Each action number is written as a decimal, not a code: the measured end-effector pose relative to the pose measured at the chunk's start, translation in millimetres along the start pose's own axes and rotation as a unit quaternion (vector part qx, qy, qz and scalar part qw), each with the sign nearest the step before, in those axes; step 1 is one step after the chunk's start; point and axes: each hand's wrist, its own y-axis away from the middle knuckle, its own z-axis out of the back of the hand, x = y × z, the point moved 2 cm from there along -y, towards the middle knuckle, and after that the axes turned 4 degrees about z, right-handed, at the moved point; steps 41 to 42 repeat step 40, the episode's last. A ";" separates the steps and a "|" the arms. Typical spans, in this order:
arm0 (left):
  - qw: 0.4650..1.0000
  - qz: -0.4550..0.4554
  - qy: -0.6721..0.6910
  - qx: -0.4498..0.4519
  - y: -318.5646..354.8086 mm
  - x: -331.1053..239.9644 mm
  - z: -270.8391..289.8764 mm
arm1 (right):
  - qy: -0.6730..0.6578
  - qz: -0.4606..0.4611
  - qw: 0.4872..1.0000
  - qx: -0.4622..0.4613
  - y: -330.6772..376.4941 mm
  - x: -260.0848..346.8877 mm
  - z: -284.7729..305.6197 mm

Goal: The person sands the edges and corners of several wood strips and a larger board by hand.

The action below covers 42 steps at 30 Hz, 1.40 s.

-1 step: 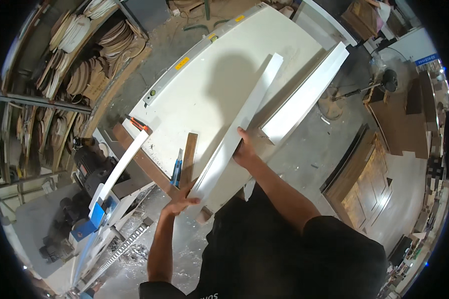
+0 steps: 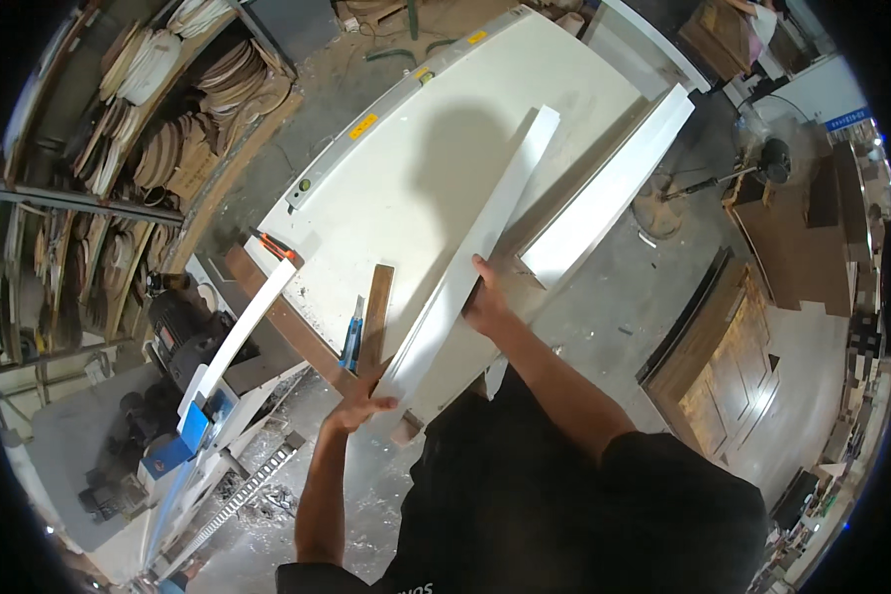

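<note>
A long white strip of board [image 2: 487, 218] slants across the pale work table, its far end pointing up and to the right. My left hand [image 2: 359, 404] grips its near end, the thumb lying along the edge. Farther along, my right hand [image 2: 487, 300] is closed on the right edge, with the thumb on top and the other fingers partly hidden beneath. Left of the strip, near my left hand, a blue utility knife [image 2: 352, 342] lies with its blade out beside a short brown wooden strip [image 2: 375, 315]. Another white length of board [image 2: 609, 193] rests along the table's right side.
A spirit level [image 2: 366, 126] lies along the left edge of the white table [image 2: 366, 218]. An orange-handled tool [image 2: 275, 246] sits at its left corner. A machine with a motor [image 2: 176, 325] stands left, below shelves of curved wood pieces [image 2: 233, 79]. Panels [image 2: 728, 346] lie at right.
</note>
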 end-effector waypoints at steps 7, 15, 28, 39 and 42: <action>0.992 -0.118 0.025 -0.037 3.4 53.2 -22.7 | 0.062 -0.043 0.997 -0.002 3.5 1.1 -41.0; 0.970 -0.217 -0.044 -0.100 -47.8 -60.7 -17.2 | 0.276 0.125 0.913 0.273 -24.9 59.4 -171.9; 0.616 -0.557 0.362 -0.424 22.2 -263.3 -0.6 | 0.681 0.317 0.439 0.493 -60.8 110.4 -249.8; 0.418 -0.550 0.586 -0.423 -72.4 2.0 -110.1 | 0.748 0.166 0.159 0.623 -70.5 29.1 -73.7; 0.406 -0.572 0.574 -0.422 -72.9 18.2 -109.5 | 0.760 0.130 0.130 0.623 -66.3 20.1 -72.2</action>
